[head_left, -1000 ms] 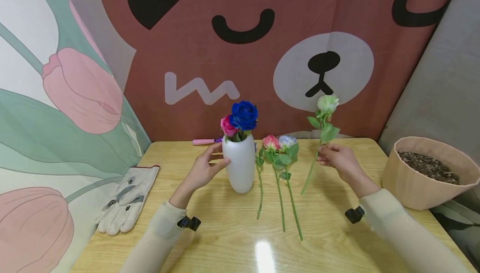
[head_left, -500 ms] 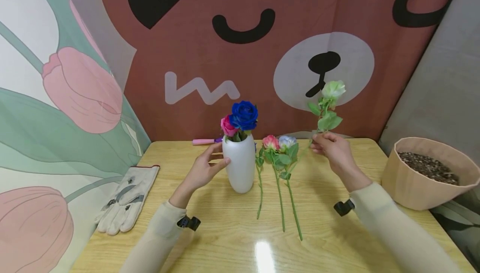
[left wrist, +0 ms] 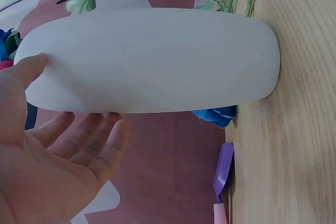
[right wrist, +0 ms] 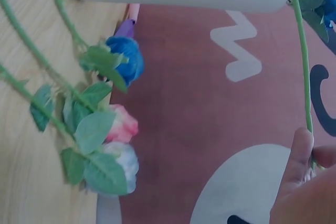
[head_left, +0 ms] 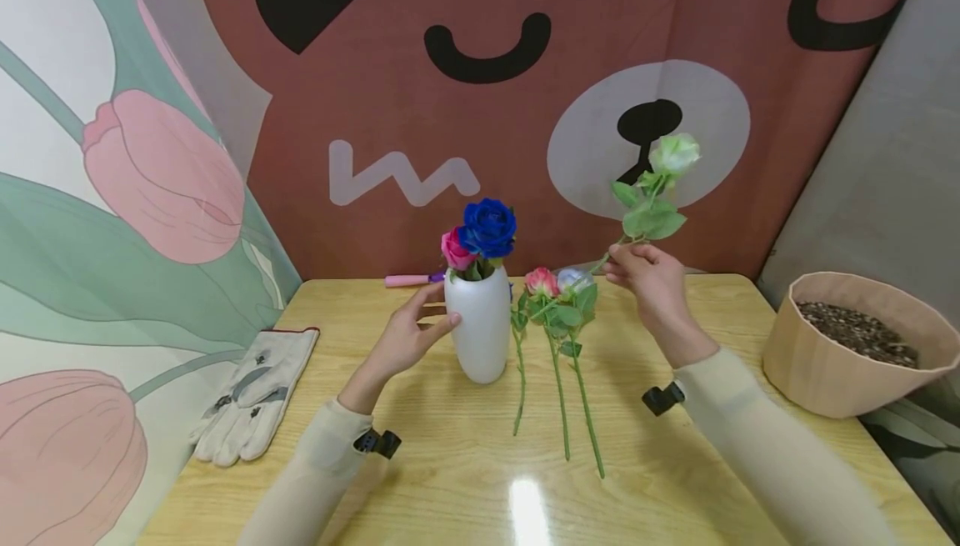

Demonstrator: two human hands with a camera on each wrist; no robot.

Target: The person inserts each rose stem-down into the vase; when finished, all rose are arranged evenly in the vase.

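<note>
On the counter [head_left: 435, 479], three loose flowers [head_left: 566, 316] lie beside the upright white vase [head_left: 482, 333]. Left hand [head_left: 401, 342]: grip round the vase. Right hand [head_left: 654, 286]: grip pinching the pale rose [head_left: 651, 219] by its stem [right wrist: 303, 51], tilted, above the flowers. Pink-handled tool [head_left: 408, 281] at back.

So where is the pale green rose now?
In the head view, the pale green rose is pinched by its stem in the right hand, right of the white vase, in front of the printed bear muzzle.
</note>
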